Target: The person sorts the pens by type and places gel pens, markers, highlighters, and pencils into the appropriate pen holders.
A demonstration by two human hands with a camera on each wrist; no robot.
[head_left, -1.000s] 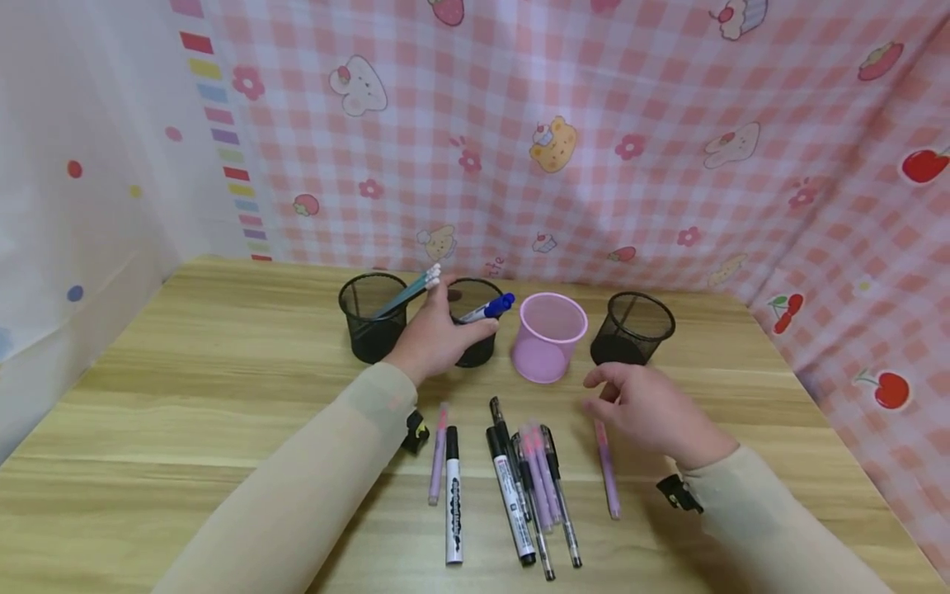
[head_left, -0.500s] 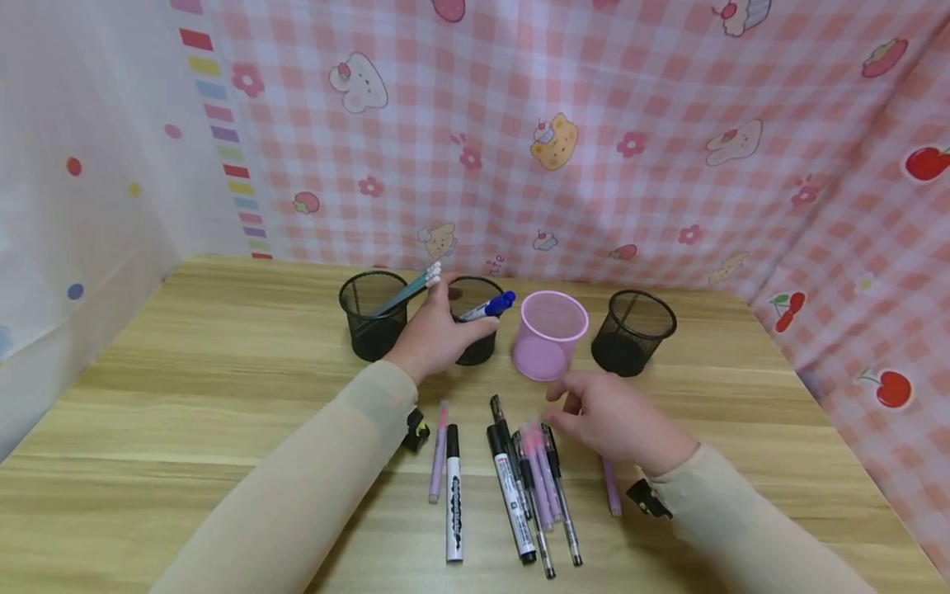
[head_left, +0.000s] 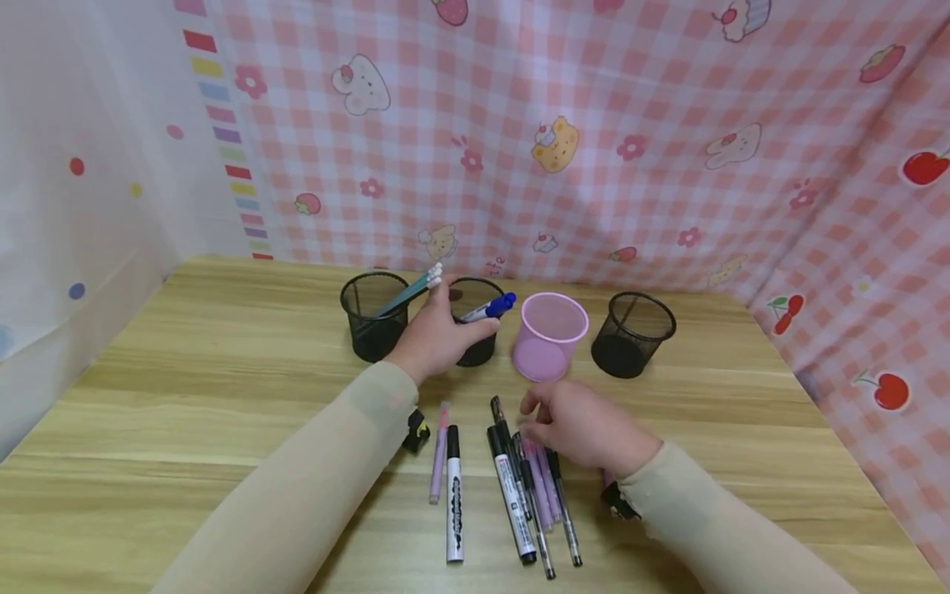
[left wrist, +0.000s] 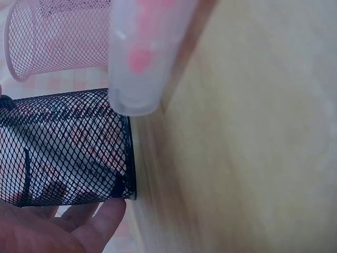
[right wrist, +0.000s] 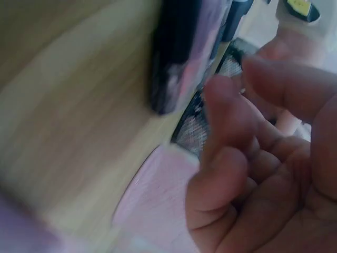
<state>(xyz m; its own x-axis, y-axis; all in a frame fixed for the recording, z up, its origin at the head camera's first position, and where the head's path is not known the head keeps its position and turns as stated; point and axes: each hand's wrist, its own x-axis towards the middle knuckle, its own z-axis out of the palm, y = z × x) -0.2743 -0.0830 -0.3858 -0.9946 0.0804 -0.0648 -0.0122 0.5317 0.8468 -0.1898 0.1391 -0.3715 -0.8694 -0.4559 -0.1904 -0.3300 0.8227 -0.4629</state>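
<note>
My left hand [head_left: 444, 323] grips the second black mesh cup [head_left: 477, 353], which holds a blue-capped marker [head_left: 491, 308]. In the left wrist view its fingers [left wrist: 79, 226] lie against that cup [left wrist: 68, 147]. My right hand [head_left: 545, 422] hovers low over a pile of pens [head_left: 538, 503], its fingertips at the pens' upper ends. The right wrist view shows its fingers [right wrist: 231, 132] loosely curled with nothing between them, beside blurred dark and purple pens [right wrist: 179, 58]. A single purple pen to the right is mostly hidden under my right wrist.
Along the back stand a black mesh cup [head_left: 373, 318] with teal pens [head_left: 416, 289], a pink cup [head_left: 551, 334] and another black mesh cup [head_left: 632, 334]. A purple pen [head_left: 439, 454] and a black-and-white marker [head_left: 454, 499] lie left of the pile. Checked cloth walls surround the table [head_left: 185, 388].
My right hand has slid left, from beside the lone purple pen to over the pile of pens. The left hand and its cup have stayed put.
</note>
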